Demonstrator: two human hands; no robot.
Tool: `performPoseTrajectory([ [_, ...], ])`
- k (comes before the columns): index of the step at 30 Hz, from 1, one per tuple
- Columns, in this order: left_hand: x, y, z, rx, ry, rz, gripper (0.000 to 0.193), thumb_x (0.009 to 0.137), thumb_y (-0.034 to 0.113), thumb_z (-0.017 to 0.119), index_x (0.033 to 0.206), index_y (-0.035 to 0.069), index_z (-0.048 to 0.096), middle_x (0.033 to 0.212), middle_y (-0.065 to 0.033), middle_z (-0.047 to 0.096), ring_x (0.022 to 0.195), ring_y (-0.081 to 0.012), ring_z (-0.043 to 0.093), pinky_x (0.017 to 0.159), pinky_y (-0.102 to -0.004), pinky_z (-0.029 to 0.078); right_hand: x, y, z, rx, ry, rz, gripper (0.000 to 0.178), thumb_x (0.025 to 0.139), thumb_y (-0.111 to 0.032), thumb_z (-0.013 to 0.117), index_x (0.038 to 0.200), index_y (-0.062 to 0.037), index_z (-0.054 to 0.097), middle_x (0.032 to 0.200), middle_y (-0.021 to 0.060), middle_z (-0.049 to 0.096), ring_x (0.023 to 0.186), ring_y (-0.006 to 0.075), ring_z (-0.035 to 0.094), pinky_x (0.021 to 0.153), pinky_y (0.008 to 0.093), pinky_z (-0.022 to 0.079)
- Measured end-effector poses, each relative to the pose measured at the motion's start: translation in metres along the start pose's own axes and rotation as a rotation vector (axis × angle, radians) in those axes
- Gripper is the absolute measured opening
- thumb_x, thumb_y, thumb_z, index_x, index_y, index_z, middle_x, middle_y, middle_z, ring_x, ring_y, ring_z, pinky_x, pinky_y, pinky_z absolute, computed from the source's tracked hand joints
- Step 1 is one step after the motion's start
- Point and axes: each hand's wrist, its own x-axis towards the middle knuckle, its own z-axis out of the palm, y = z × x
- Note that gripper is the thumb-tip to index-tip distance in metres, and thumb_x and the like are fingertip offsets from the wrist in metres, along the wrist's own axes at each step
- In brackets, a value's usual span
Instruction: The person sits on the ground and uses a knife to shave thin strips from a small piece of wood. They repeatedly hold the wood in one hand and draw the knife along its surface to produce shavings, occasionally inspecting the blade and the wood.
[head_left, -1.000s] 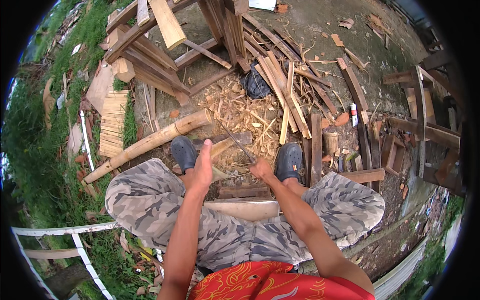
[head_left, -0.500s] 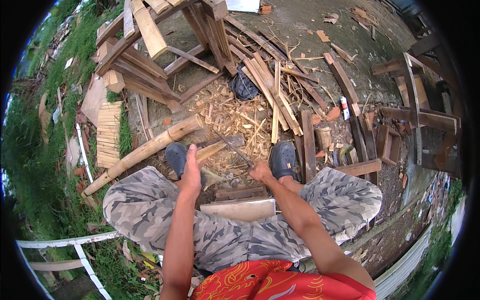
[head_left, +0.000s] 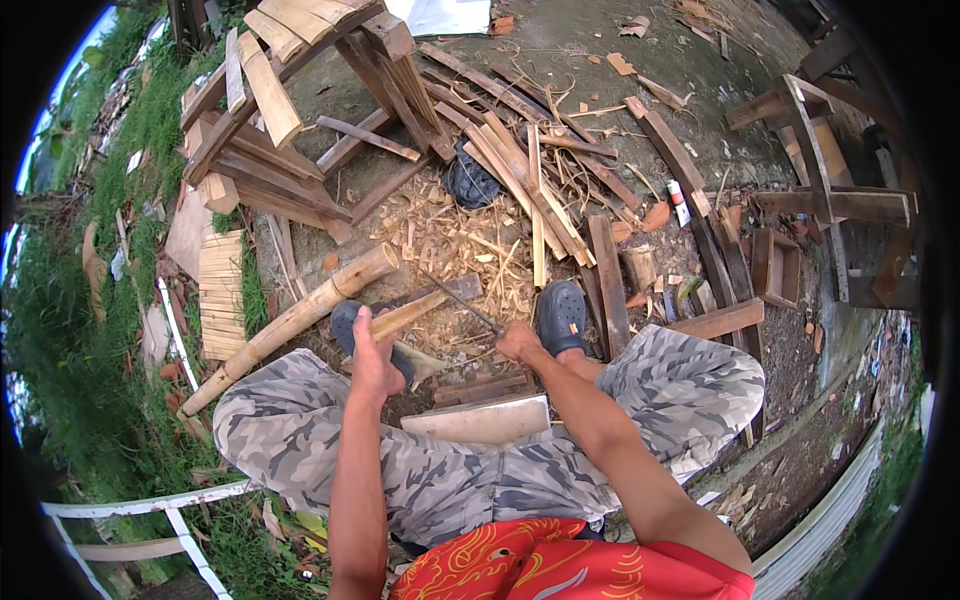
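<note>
My left hand [head_left: 374, 362] is closed around one end of a split bamboo piece [head_left: 412, 312], which points up and to the right. In my right hand [head_left: 518, 343] is the handle of a long knife [head_left: 466, 302]. Its thin dark blade slants up and left, across or close to the far end of the bamboo piece; whether they touch I cannot tell. A dark wood block [head_left: 462, 287] lies beneath them on the ground among pale shavings [head_left: 450, 235]. My fingers on the bamboo are partly hidden behind the hand.
A whole bamboo pole [head_left: 290, 325] lies to the left, beside a row of bamboo slats [head_left: 222, 295]. A wooden bench frame [head_left: 270, 150] stands at the far left. Long wood strips [head_left: 540, 185] are piled ahead, with a small wooden box [head_left: 776, 267] at the right.
The bamboo piece shows more of its length and has turned slightly in my left hand. My right hand has barely moved with the knife. The whole view has shifted a little.
</note>
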Motion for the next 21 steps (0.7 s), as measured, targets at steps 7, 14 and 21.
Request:
performPoseTrajectory([
  [7, -0.003, -0.001, -0.003, 0.034, -0.02, -0.02, 0.109, 0.09, 0.079, 0.033, 0.152, -0.01, 0.026, 0.15, -0.0279, 0.041, 0.146, -0.032, 0.03, 0.122, -0.0445, 0.005, -0.001, -0.02, 0.0, 0.5, 0.29, -0.514, 0.041, 0.082, -0.028, 0.068, 0.113, -0.0014, 0.07, 0.099, 0.0292, 0.07, 0.096, 0.0409, 0.07, 0.084, 0.0491, 0.054],
  [14, -0.014, 0.01, -0.001, -0.032, 0.009, -0.055, 0.11, 0.087, 0.081, 0.037, 0.153, -0.007, 0.026, 0.151, -0.0272, 0.04, 0.146, -0.0324, 0.031, 0.122, -0.0458, 0.004, 0.001, 0.039, 0.015, -0.01, -0.028, 0.086, 0.038, 0.078, -0.025, 0.066, 0.107, 0.0002, 0.073, 0.103, 0.0246, 0.072, 0.1, 0.0341, 0.071, 0.088, 0.0439, 0.056],
  [21, -0.004, 0.028, -0.037, -0.164, 0.131, -0.102, 0.102, 0.085, 0.084, 0.027, 0.145, 0.003, 0.04, 0.138, -0.0304, 0.055, 0.142, -0.0354, 0.037, 0.117, -0.0604, -0.003, 0.0, 0.038, 0.002, 0.067, -0.014, 0.073, 0.037, 0.079, -0.025, 0.065, 0.103, 0.0014, 0.074, 0.111, 0.0264, 0.07, 0.105, 0.0385, 0.069, 0.09, 0.0462, 0.055],
])
